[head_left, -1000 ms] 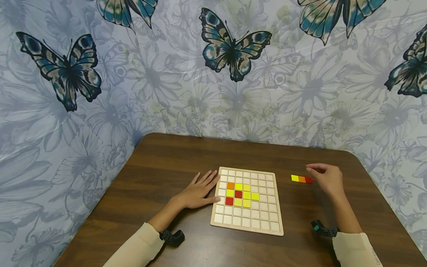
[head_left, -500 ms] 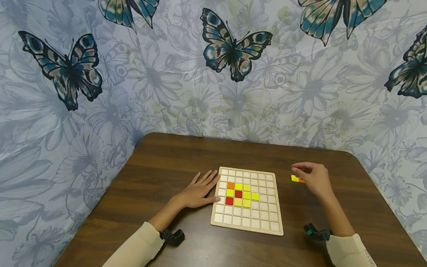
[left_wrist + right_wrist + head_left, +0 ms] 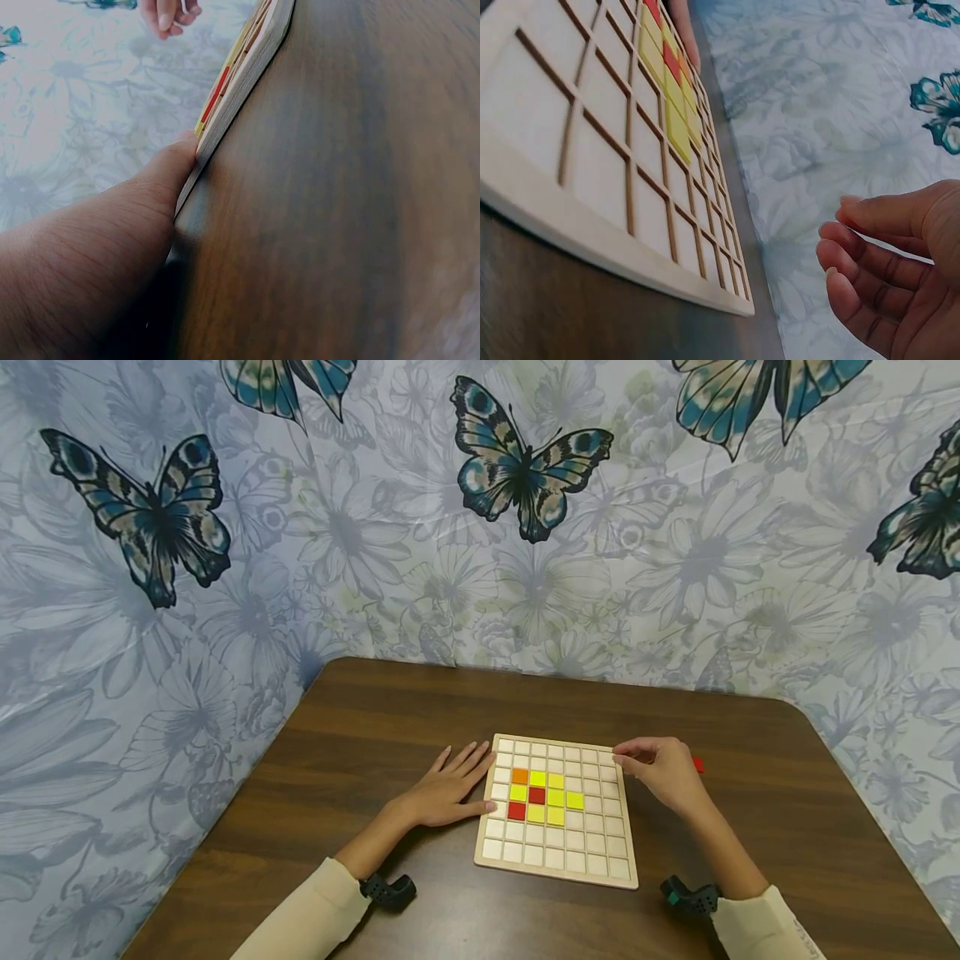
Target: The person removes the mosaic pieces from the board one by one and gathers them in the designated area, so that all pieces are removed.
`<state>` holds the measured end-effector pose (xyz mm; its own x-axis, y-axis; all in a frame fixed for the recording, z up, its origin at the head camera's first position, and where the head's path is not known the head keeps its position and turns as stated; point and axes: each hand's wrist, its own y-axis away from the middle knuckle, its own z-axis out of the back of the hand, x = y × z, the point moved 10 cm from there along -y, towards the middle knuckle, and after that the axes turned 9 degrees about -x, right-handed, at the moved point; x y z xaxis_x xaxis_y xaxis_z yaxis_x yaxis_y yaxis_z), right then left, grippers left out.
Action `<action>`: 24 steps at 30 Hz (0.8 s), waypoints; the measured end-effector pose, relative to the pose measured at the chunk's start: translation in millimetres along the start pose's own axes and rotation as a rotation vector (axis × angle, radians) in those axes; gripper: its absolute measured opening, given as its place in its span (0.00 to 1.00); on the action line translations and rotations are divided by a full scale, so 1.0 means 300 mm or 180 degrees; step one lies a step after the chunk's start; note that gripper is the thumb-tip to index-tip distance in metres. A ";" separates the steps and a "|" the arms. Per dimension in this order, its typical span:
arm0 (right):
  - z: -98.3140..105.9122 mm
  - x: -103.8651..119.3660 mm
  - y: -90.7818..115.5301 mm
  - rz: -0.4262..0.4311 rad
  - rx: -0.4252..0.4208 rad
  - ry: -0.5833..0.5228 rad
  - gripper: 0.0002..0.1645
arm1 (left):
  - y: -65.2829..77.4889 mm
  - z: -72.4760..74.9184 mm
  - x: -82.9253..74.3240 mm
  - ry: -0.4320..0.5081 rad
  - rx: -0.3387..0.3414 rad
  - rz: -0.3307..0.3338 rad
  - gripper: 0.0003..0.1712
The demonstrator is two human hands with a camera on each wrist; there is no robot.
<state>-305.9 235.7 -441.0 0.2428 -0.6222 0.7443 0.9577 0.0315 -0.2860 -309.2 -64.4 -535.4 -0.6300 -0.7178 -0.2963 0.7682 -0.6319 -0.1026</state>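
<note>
A square wooden grid board (image 3: 555,873) with pale cells lies on the table. Several yellow tiles (image 3: 574,800), an orange tile (image 3: 520,775) and two red tiles (image 3: 537,795) form a patch on it. My left hand (image 3: 446,789) lies with fingers spread at the board's left edge, its thumb touching the rim. At the upper right edge of the board is my right hand (image 3: 663,768), thumb and index finger brought close together. In the right wrist view, no tile shows between them; a small one could be hidden. Part of a red tile (image 3: 698,764) shows beyond that hand.
The brown wooden table (image 3: 405,710) has rounded far corners. Behind it hangs a pale flowered backdrop with large butterflies (image 3: 525,460). Each wrist wears a black camera band, one on the left wrist (image 3: 387,891) and one on the right wrist (image 3: 690,896).
My right hand has moved left from the row of loose tiles to the board's right edge, now covering most of that row. The left hand and the tiles on the board have stayed put.
</note>
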 end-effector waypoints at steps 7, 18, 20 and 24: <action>-0.091 0.016 0.023 0.0096 0.0385 0.0141 0.06 | 0.006 -0.002 -0.002 0.0046 0.0006 -0.0004 0.53; -0.186 0.030 0.047 0.0168 0.0708 0.0197 0.04 | -0.003 0.004 -0.003 0.0045 0.0000 -0.0015 0.53; -0.193 0.025 0.049 0.0129 0.0746 0.0188 0.04 | -0.005 0.003 -0.003 0.0043 -0.0004 -0.0014 0.53; -0.206 0.020 0.052 0.0091 0.0815 0.0209 0.05 | -0.005 0.004 -0.003 0.0053 -0.0001 -0.0011 0.53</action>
<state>-299.0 184.1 -478.4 0.2678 -0.6673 0.6950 0.9605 0.2416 -0.1382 -310.0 -63.1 -533.7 -0.6307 -0.7107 -0.3116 0.7661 -0.6343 -0.1039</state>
